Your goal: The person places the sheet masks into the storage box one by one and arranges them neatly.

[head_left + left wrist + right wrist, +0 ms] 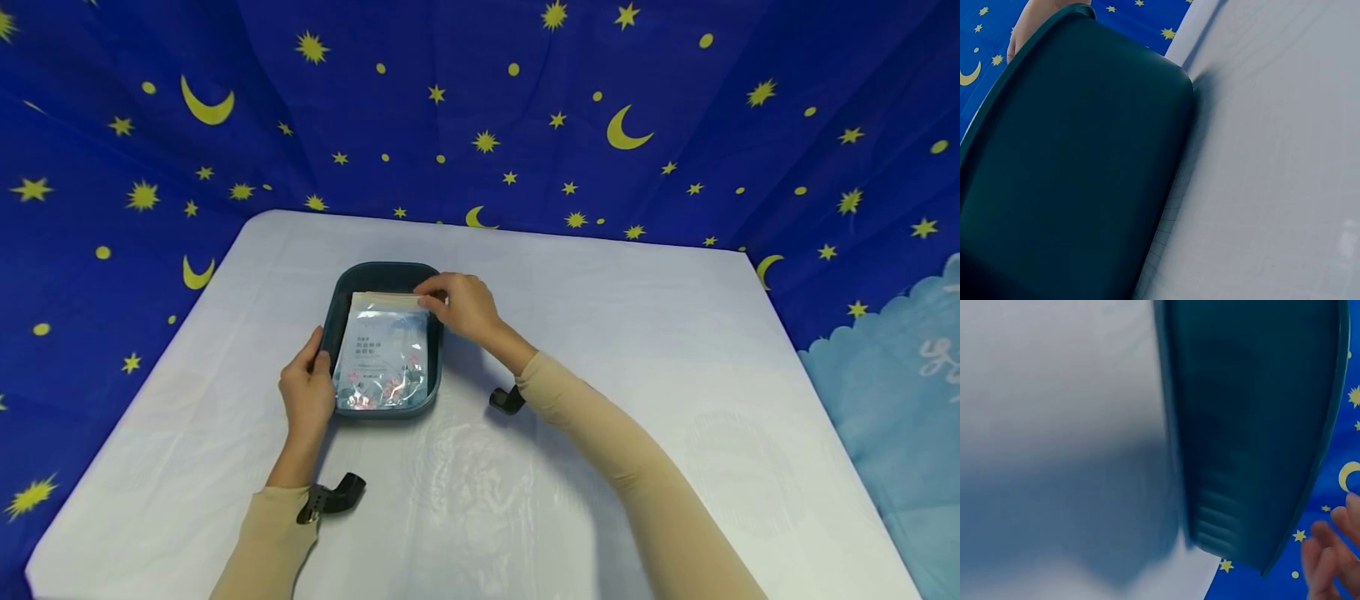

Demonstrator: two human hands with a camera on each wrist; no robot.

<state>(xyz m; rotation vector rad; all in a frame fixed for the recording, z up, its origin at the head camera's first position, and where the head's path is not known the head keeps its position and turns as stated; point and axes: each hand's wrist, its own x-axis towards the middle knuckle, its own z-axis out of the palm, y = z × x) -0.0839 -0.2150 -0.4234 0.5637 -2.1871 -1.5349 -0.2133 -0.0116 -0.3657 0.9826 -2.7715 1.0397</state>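
A dark teal plastic bin (386, 273) sits on the table, left of its middle. Inside it lies a shiny pale-blue packet (382, 350) with small printed writing and a pink flower pattern along its bottom edge. My left hand (307, 387) grips the bin's left rim, thumb at the edge. At the packet's top right corner, my right hand (461, 304) pinches the edge between thumb and fingers. Both wrist views show the bin's outer wall (1085, 150) up close, filling much of the frame. Whether more packets lie beneath the top one is hidden.
The table (637, 333) wears a white, glossy cover. Behind and to the left hangs a blue cloth (420, 117) with yellow stars and moons. A light-blue scalloped cloth (892, 392) hangs beyond the right edge. Black camera mounts (341, 493) stick out from both wrists.
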